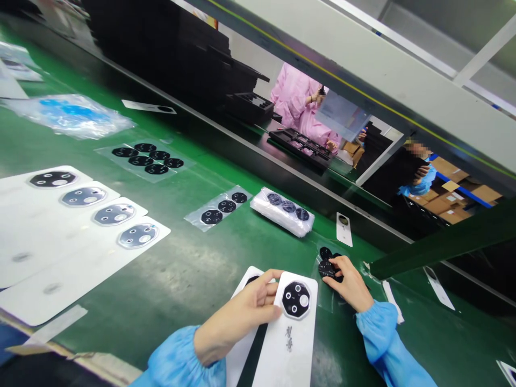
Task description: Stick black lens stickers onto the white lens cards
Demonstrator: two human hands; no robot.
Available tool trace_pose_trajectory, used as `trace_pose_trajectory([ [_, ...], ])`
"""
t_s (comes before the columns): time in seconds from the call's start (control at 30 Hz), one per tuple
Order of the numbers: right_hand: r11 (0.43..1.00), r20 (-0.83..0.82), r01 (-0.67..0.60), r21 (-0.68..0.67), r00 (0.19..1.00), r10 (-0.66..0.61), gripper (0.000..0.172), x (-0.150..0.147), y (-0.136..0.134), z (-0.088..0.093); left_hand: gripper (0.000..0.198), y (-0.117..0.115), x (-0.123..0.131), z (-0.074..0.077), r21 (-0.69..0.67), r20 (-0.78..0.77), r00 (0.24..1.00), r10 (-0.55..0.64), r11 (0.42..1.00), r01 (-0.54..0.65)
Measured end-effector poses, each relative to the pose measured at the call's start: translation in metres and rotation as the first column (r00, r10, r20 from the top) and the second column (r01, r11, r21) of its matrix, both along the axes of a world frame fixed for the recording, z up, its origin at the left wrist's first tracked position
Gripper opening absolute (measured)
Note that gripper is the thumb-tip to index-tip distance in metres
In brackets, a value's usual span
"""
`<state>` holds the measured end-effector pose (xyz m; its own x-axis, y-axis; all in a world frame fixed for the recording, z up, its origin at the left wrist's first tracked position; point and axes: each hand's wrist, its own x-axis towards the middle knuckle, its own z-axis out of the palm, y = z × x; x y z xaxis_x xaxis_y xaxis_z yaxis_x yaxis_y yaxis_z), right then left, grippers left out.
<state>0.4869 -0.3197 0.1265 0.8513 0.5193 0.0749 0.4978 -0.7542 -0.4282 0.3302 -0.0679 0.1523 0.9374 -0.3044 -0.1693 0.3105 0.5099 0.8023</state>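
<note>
My left hand grips the edge of a white phone back cover that bears a black round camera lens piece. Its fingers are curled onto the cover, with a second white cover lying beneath. My right hand rests further right, fingertips pinching a black lens piece on a clear film sheet with a few more black pieces. Both wrists wear blue sleeves.
A row of several white covers lies at left on the green mat. Film strips of black lenses, a wrapped stack and a plastic bag sit further back. Other people work beyond the black rail.
</note>
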Motion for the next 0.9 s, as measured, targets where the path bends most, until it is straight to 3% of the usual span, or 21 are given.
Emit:
trace_pose_trajectory([
  [0.63, 0.993, -0.025, 0.091, -0.069, 0.995, -0.093, 0.035, -0.003, 0.001, 0.006, 0.046, 0.001, 0.0, -0.001, -0.005, 0.019, 1.0, -0.006, 1.0, 0.007],
  [0.9, 0.999, 0.042, 0.034, 0.036, 0.998, -0.036, 0.036, -0.017, 0.0, 0.038, 0.047, 0.001, 0.001, -0.002, -0.022, 0.021, 1.0, -0.013, 1.0, 0.013],
])
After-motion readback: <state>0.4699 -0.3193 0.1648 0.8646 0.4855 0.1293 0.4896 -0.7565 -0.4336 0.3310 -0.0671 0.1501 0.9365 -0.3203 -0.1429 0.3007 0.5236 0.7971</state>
